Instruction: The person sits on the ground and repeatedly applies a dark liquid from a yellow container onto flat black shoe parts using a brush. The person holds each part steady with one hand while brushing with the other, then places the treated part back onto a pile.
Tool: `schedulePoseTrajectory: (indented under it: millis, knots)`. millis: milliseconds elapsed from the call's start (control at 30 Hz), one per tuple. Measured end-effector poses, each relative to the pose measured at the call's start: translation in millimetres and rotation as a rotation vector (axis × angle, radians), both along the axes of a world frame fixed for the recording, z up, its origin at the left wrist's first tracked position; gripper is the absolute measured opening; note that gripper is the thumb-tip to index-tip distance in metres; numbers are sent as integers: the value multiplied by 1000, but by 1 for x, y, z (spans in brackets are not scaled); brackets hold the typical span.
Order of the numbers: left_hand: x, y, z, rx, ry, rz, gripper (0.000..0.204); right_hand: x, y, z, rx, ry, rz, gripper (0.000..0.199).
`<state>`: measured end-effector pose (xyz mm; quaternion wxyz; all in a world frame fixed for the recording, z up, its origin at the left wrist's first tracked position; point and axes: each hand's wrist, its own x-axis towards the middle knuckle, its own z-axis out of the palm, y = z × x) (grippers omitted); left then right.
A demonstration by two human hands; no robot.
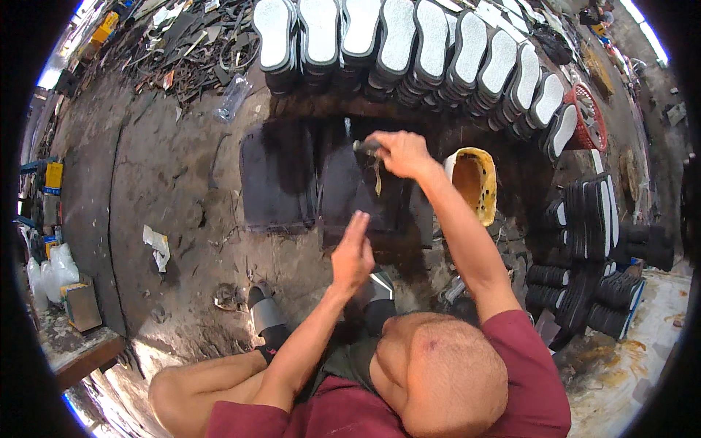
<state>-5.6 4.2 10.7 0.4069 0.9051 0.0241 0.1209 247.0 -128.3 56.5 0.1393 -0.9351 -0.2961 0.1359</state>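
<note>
My right hand [403, 154] is closed around a short dark brush [367, 147] above the black sheets. A yellowish strand of glue [378, 180] shows just below the brush. My left hand [353, 252] hovers at the near edge of the right black sheet [350, 197], its fingers stretched forward and holding nothing. Beside it on the left lies another black sheet [277, 171]. A pale wet streak [347, 126] marks the far edge of the right sheet. To the right stands a cut-open yellowish container [488, 191] with brown, glue-like residue inside.
Stacks of shoe soles with white tops [398, 36] curve along the far side. More dark soles [588, 219] are piled at right, near a red basket [590, 120]. Scraps [193, 55] and a clear plastic bottle [234, 97] lie far left; a wooden bench [84, 354] stands left.
</note>
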Motion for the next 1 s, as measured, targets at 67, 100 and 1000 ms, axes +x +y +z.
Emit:
schedulePoseTrajectory:
  millis: [67,100,1000]
  knots:
    - [16,23,-3,30,-312,196,55,-54,-9,-25,84,-44,108,33]
    - [24,33,-4,-152,-216,344,46,-86,-13,-36,225,-70,126,36]
    - [182,69,50,572,303,-531,12,-143,-59,99,913,670,-275,36]
